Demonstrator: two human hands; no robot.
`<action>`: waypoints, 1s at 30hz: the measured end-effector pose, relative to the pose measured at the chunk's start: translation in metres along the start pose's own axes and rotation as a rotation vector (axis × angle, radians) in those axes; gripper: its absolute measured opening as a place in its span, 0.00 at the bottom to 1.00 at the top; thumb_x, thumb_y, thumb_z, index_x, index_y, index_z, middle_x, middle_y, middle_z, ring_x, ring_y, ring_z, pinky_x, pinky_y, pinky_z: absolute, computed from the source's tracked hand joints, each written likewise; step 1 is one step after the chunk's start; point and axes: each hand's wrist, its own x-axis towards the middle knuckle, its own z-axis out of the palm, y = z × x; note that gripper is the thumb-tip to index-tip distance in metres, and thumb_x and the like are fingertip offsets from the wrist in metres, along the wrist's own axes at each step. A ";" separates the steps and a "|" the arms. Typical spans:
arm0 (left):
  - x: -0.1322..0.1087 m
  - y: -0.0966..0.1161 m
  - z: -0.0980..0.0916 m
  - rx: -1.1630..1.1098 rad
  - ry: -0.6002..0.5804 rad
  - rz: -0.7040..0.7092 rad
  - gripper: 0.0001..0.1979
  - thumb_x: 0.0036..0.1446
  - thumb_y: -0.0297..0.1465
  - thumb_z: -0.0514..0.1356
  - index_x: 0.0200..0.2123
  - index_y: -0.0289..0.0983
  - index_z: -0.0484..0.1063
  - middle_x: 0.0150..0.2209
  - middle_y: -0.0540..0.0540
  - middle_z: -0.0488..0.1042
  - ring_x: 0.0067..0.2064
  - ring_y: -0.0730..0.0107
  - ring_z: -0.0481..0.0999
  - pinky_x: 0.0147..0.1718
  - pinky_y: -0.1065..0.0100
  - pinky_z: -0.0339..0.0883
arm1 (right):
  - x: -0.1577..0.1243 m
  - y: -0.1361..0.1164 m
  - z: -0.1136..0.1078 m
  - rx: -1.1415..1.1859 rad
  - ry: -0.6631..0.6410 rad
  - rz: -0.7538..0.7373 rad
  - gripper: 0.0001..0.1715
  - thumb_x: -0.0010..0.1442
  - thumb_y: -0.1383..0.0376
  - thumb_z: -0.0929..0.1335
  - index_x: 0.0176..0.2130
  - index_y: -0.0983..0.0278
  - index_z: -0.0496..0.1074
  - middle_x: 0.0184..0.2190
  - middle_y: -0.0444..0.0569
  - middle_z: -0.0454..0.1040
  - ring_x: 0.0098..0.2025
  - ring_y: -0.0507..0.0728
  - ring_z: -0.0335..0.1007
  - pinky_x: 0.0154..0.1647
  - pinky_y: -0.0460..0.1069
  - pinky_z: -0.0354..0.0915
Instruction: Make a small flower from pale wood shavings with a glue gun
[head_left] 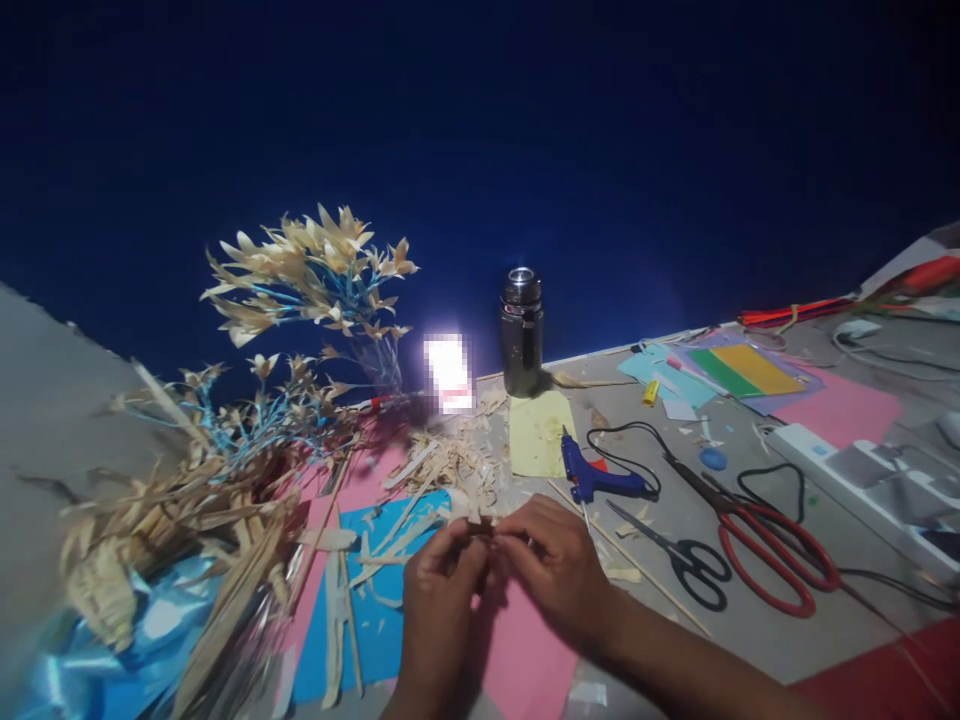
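My left hand [442,590] and my right hand [551,565] meet over the pink sheet [529,645], fingers pinched together. Between their fingertips is a small piece of dried husk [474,508], pale at its upper end and darker near the fingers. Both hands appear to grip it, though most of it is hidden. Just beyond them lies a pile of husk scraps [457,460]. A blue sheet [311,650] with husk strips on it is left of my left hand. The blue glue gun [600,480] rests on its side beyond my right hand.
Husk flowers [315,265] stand at the back left above dried husks [247,590]. A dark flask [522,340] stands behind a yellow sheet [536,430]. Black-handled scissors [694,565], red-handled scissors [780,560] and a white power strip [862,490] lie at the right.
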 end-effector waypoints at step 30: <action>0.027 -0.034 0.026 -0.298 -0.094 -0.006 0.18 0.48 0.41 0.74 0.34 0.36 0.74 0.16 0.56 0.67 0.15 0.78 0.60 0.14 0.75 0.57 | 0.001 0.033 -0.015 0.377 -0.349 0.438 0.08 0.52 0.73 0.66 0.30 0.65 0.76 0.27 0.45 0.79 0.31 0.55 0.74 0.32 0.46 0.64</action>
